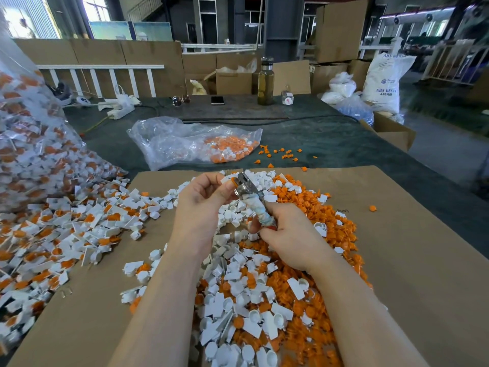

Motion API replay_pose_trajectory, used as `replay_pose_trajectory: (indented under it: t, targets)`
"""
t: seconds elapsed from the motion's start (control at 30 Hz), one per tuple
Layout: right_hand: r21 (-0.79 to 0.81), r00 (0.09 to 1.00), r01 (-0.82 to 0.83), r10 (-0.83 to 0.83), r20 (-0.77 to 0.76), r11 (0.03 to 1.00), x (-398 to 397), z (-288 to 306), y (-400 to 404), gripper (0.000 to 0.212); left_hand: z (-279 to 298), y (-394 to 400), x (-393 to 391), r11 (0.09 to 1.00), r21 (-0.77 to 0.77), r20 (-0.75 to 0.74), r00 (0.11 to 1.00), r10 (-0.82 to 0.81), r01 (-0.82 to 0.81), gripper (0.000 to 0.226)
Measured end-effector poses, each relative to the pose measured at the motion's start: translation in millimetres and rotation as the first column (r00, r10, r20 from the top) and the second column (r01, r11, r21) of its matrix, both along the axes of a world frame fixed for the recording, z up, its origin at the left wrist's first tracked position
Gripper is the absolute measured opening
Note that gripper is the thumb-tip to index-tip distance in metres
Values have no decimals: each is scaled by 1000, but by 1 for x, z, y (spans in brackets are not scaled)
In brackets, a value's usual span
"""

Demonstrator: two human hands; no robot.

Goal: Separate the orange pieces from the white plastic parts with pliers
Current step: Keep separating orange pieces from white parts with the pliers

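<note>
- The left hand (203,193) is pinching a small white plastic part (228,179) between curled fingers and thumb, holding it up above the heap.
- An orange piece (234,180) is showing at the right edge of that part, right at the pliers' nose; whether it is seated in the part or already loose cannot be told.
- The right hand (285,235) is gripping the pliers (251,197) by the handles, fingers wrapped tight round a handle wound in pale, patterned tape.
- The metal jaws are pointing up and to the left, meeting the held part at the orange piece; how far they are parted is too small to judge.
- Both hands are working over a cardboard sheet (412,260) lying on a dark green table (330,139).
- A mixed heap of loose white parts and orange pieces (264,300) is lying on the cardboard directly beneath the forearms.
- Unsorted parts (66,229), white with orange still fitted, are spilling from a large clear bag (29,144) on the left.
- A second clear bag (190,141), partly filled, is lying beyond the cardboard, with a few orange pieces scattered just beside it.
</note>
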State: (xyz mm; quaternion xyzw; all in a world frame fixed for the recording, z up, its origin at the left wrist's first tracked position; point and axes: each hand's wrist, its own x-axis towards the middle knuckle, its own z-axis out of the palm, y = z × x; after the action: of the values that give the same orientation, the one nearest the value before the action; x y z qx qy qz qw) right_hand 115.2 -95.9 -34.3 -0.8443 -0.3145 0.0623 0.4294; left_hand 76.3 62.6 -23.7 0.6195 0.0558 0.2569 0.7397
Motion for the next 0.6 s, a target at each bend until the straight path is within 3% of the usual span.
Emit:
replay_pose_trajectory:
  t: [0.17, 0.33, 0.47, 0.6]
  targets:
    - [-20, 999, 18, -17, 38, 1000, 1, -4, 2, 14, 1, 2, -2, 999, -27, -20, 999, -25, 25, 10]
    - [-54, 989, 84, -77, 123, 995, 0, -8, 5, 8, 2, 15, -5, 940, -335, -170, 985, 6, -64, 4]
    - [-60, 965, 176, -160, 207, 983, 2, -9, 3, 9, 1, 46, -12, 668, -698, -210, 966, 152, -257, 13]
    - [-66, 953, 208, -186, 239, 976, 3, -8, 2, 20, -3, 71, -20, 384, -900, -110, 960, 259, -206, 18]
